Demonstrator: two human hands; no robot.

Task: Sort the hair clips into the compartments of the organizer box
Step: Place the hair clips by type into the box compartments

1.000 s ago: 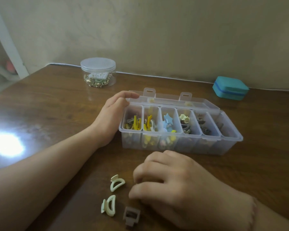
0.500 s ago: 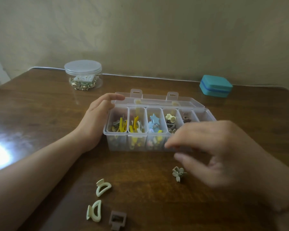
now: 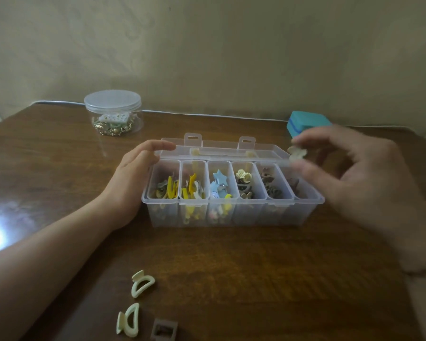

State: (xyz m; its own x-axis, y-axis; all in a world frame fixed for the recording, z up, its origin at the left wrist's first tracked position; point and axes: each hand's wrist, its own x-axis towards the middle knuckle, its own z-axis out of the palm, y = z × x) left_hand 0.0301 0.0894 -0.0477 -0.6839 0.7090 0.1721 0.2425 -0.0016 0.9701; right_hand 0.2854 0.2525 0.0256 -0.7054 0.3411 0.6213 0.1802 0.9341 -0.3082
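Observation:
The clear organizer box (image 3: pixel 231 202) stands open mid-table, its several compartments holding yellow, blue, cream and brown clips. My left hand (image 3: pixel 133 178) rests open against the box's left end, fingertips at the lid hinge. My right hand (image 3: pixel 354 180) hovers over the box's right end and pinches a small cream flower clip (image 3: pixel 296 153) between thumb and fingers, above the far right compartments. Two pale green claw clips (image 3: pixel 142 284) (image 3: pixel 128 319) and a brown square clip (image 3: pixel 163 329) lie on the table near the front edge.
A lidded clear jar (image 3: pixel 113 112) of trinkets stands at the back left. A teal case (image 3: pixel 308 121) sits at the back right, partly behind my right hand. A white cable (image 3: pixel 207 115) runs along the wall. Glare marks the wooden table's (image 3: pixel 231 267) left side.
My right hand rose from the loose clips near the front. The cream flower clip lay on the table half a second ago; it is now pinched and lifted over the box's right end.

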